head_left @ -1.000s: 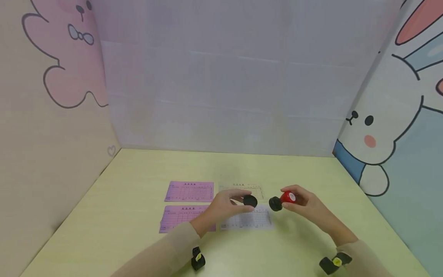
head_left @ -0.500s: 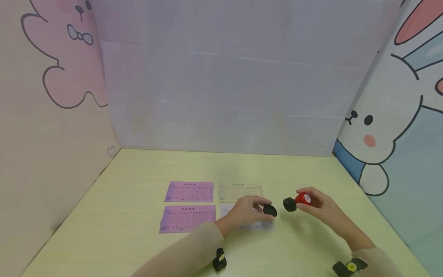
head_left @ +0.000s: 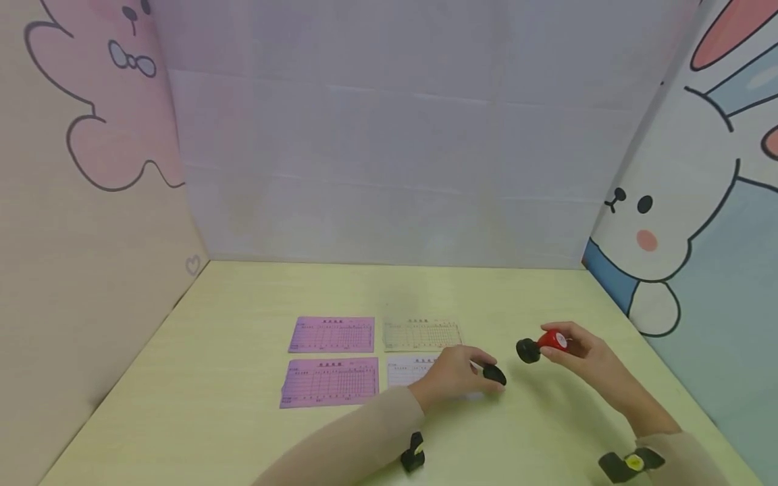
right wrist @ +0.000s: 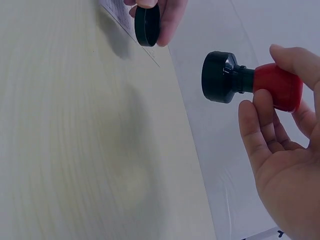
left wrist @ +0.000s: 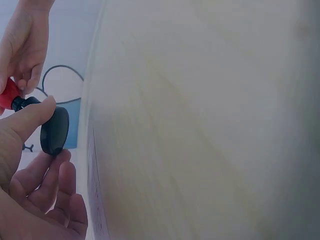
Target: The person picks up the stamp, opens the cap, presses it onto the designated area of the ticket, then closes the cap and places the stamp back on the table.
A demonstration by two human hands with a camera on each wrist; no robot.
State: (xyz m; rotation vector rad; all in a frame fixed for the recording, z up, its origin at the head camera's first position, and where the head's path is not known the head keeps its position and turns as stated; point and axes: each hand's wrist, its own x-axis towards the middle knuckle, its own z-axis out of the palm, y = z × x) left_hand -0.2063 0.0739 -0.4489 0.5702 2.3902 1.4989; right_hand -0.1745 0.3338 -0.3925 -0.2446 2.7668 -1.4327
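Observation:
My right hand pinches the red handle of a self-inking stamp between thumb and fingers. The stamp lies sideways in the air over the right of the table, its round black head pointing left. In my left hand is a round black cap, pinched at its rim by thumb and fingertips. The hollow side of the cap shows in the right wrist view, facing the stamp with a gap between them. Seen from the left wrist, the cap stands on edge.
Two purple printed forms lie on the left of the pale yellow table. Beside them are a yellowish form and a white form, the latter partly covered by my left hand. Cartoon-printed walls enclose the sides.
Both hands have moved right, the left also lower, uncovering the yellowish form. The cap has turned more edge-on to the head view; the stamp stays in the right hand's grip.

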